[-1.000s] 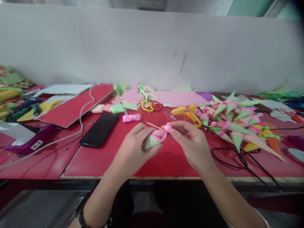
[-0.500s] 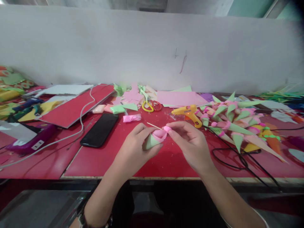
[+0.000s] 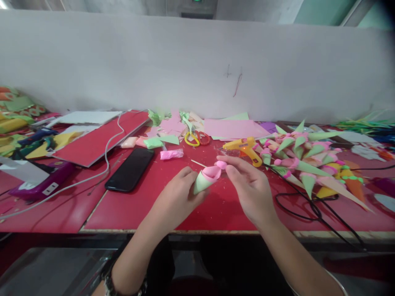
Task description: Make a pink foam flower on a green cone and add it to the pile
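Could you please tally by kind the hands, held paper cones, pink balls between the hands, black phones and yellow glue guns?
Hands: 2 (left hand, right hand)
Held paper cone: 1
Pink ball: 1
Black phone: 1
Yellow glue gun: 1
Total: 6

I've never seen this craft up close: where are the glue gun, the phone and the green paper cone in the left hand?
Glue gun (image 3: pixel 240 145), head view: its yellow body.
Phone (image 3: pixel 130 169), head view: its dark screen.
Green paper cone (image 3: pixel 201 182), head view: its outer side.
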### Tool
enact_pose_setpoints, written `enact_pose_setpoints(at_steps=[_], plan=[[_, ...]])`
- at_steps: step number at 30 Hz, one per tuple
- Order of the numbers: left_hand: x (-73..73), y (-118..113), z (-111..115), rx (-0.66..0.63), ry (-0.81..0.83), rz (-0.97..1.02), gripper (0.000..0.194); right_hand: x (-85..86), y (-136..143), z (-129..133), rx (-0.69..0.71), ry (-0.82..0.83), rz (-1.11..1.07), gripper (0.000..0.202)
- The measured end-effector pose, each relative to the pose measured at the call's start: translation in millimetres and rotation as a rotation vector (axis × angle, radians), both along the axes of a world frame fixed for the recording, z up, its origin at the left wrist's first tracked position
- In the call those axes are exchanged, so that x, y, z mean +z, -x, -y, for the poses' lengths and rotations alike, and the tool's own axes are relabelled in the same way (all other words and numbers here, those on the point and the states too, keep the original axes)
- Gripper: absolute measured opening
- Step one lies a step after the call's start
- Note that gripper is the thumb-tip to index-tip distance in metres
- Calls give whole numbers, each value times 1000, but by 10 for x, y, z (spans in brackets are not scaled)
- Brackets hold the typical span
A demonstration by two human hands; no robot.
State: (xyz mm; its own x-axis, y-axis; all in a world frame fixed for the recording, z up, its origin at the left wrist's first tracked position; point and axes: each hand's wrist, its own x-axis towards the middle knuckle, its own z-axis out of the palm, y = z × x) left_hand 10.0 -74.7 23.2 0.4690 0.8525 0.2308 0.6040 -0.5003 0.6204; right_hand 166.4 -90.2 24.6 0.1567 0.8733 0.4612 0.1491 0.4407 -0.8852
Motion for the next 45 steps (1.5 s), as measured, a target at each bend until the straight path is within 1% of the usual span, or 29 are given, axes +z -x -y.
enact_pose_setpoints(at_steps=[6,10,13,15,17,18,20,22,25,27,32,36,39,43,45], plan=[[-29,-7,13,10,8,55,15,-40,-17,-6,44,-3,-11,19],[-16,-48,18,-18,49,151,13,-58,-10,-11,90,-20,-22,22],[9,-76,23,-19,187,341,15,-53,4,-13,122,-48,-90,29],[18,-79,24,40,345,526,21,-42,16,-12,96,-53,-92,29],[21,-77,22,100,505,730,26,-34,30,-9,47,-56,14,20],[21,-79,21,108,566,824,26,-33,39,-7,30,-65,92,15],[22,-93,21,91,650,975,24,-37,62,-1,33,-94,244,10],[25,-120,28,57,703,1061,22,-48,87,7,45,-125,358,12],[22,-168,50,34,760,1127,19,-64,114,16,3,-165,486,18],[16,-192,66,40,771,1157,17,-69,122,20,-35,-182,524,19],[15,-218,90,25,796,1196,13,-57,132,25,-59,-179,505,13],[24,-211,83,-9,815,1182,14,-35,129,38,-32,-160,454,9],[7,-199,69,25,818,1188,14,-25,117,49,-46,-176,403,8],[-9,-194,62,120,823,1231,12,-16,109,65,-62,-206,414,9],[3,-199,70,127,860,1257,13,-9,111,74,-55,-223,427,8]])
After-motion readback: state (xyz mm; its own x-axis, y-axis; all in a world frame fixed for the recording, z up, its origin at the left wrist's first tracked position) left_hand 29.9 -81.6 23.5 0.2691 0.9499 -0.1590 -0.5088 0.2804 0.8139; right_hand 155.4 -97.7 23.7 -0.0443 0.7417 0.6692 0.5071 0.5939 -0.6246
